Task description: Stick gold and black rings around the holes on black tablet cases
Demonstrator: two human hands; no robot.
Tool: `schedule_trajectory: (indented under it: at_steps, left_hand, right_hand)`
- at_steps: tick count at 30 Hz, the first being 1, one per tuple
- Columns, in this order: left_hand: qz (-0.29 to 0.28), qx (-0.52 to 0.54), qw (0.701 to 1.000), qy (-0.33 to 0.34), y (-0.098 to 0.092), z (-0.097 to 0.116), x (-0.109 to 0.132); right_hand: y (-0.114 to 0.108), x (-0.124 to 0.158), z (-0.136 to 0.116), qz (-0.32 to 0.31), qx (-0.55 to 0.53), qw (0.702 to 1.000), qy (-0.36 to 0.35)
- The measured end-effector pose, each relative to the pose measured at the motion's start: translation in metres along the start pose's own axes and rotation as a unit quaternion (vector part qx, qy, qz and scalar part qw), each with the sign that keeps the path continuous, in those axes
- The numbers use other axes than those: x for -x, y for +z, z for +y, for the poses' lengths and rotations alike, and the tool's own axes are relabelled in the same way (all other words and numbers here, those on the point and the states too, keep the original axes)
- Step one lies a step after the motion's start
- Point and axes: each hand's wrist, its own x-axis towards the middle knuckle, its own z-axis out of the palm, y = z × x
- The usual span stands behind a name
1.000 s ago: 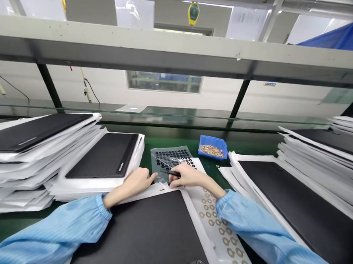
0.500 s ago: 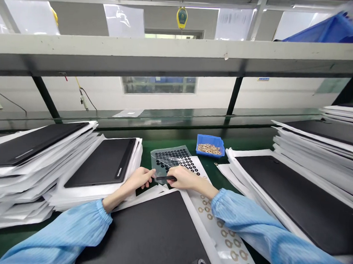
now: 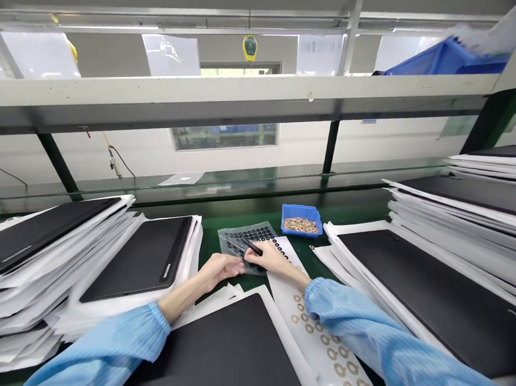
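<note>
1. Right hand (image 3: 271, 258): fingers closed around slim black tool (image 3: 255, 248), above sheet of black rings (image 3: 259, 232).
2. Sheet of black rings: clear, lying on green bench (image 3: 210, 228), beyond large black panel (image 3: 231, 348).
3. Left hand (image 3: 222, 269): fingers bent, at sheet's near edge; whether gripping, cannot tell.
4. Blue tray (image 3: 298, 211): holds tan rings (image 3: 300, 225), behind sheet, rightward.

White lettering (image 3: 165, 271), apparently POSITIVO, on black device (image 3: 134, 258)

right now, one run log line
left hand: by ring sheet | right hand: holds black tool | blue tray: tan rings | black panel: foreground
</note>
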Motion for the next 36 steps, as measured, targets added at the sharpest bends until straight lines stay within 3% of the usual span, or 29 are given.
schedule_trajectory:
  at_steps: [5,16,26,32,36]
  left_hand:
    - [-0.023,-0.017,0.999,0.020,0.003,-0.001,0.000]
    - [-0.018,-0.074,0.997,0.031,0.006,-0.008,-0.008]
    - [-0.017,-0.110,0.992,0.063,0.009,-0.011,-0.010]
    - [-0.018,-0.152,0.987,0.051,0.009,-0.005,-0.003]
    - [0.021,-0.225,0.974,0.027,0.005,-0.004,0.003]
  right_hand:
    - [0.011,0.004,0.003,0.021,-0.034,0.999,0.004]
    - [0.013,0.007,-0.004,0.064,-0.041,0.997,0.005]
    - [0.015,0.006,-0.003,0.058,-0.034,0.996,0.050]
    - [0.012,0.007,0.001,0.047,-0.095,0.989,0.101]
    - [0.001,0.006,-0.002,0.023,-0.151,0.979,0.136]
